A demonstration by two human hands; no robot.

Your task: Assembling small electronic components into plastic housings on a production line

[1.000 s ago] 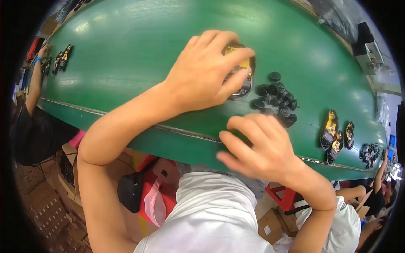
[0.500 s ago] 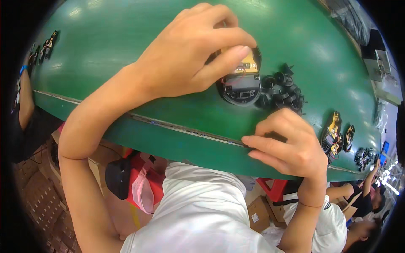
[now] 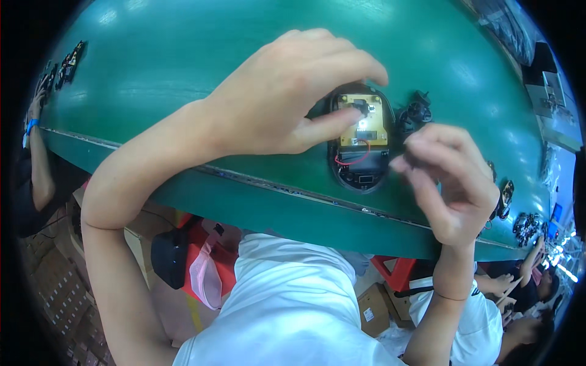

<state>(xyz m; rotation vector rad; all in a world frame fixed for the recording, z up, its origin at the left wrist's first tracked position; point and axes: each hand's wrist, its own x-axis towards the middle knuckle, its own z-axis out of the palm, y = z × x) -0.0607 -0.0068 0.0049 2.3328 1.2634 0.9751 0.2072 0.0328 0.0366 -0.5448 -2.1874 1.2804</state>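
On the green surface [image 3: 183,67], the oval black housing [image 3: 349,170] lies right of the nearer left hand [image 3: 287,97], whose thumb and forefinger spread wide over it, grip unclear. The right hand [image 3: 458,177] is narrowed; I cannot tell whether it holds anything. The housing's long axis runs near-far, yellow circuit board [image 3: 376,134] farthest.

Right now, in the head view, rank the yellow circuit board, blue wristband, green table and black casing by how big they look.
1. Green table
2. Black casing
3. Yellow circuit board, partly covered
4. Blue wristband, farther away
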